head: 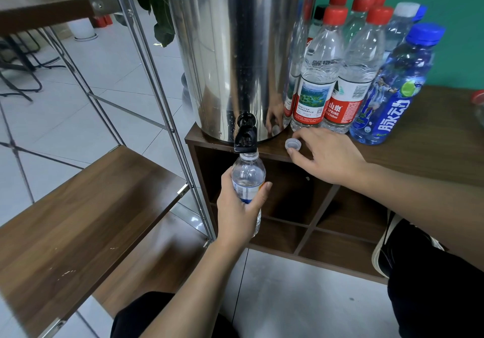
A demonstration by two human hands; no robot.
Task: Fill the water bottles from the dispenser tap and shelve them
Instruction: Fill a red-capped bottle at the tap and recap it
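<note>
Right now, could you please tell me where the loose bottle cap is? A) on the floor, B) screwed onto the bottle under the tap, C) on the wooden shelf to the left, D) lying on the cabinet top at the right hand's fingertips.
D: the cap lies open side up on the cabinet top at the right hand, while the left hand holds the open bottle under the tap.

I see the big water tank (pixel 233 49) standing on the cabinet (pixel 432 138), with its tap (pixel 245 138) sticking out over the front edge. My left hand (pixel 239 212) holds a bottle (pixel 248 177) right under the tap. A bunch of bottles (pixel 348 70) stands to the right of the tank, the cap (pixel 293 144) lies in front of them by my right hand (pixel 327 156), and the shelf rack (pixel 86 206) is on the left.
</note>
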